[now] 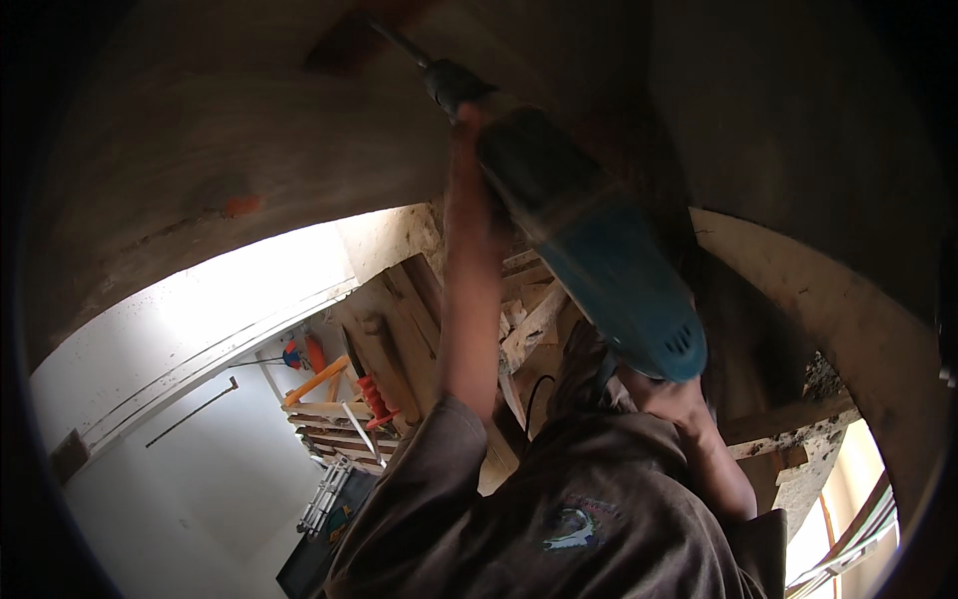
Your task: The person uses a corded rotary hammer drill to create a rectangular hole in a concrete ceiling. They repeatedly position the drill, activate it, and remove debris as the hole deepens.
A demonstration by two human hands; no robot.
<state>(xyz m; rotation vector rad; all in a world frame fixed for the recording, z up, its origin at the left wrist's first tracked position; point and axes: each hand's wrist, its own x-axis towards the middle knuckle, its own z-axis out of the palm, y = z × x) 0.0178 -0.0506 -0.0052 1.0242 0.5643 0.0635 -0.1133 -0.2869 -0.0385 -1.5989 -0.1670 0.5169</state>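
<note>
A teal and black hammer drill (619,270) slants up and to the left in front of me, with its long bit (399,40) against or close to the dark plaster surface. Up near the drill's chuck, my left hand (471,130) is closed round the front of the tool; its fingers are mostly in shadow. My right hand (671,399) grips the rear end by the handle, which the drill's body partly hides. By the bit's tip lies a dark reddish patch (344,45); whether bit and surface touch, I cannot tell.
Wooden boards (394,309) stand below on the left. A chisel with a red hand guard (371,399) and an orange bar (317,380) are beside them. Lower down lie a metal rod (190,411) and silver metal pieces (324,496). A curved plaster edge (798,270) arches on the right.
</note>
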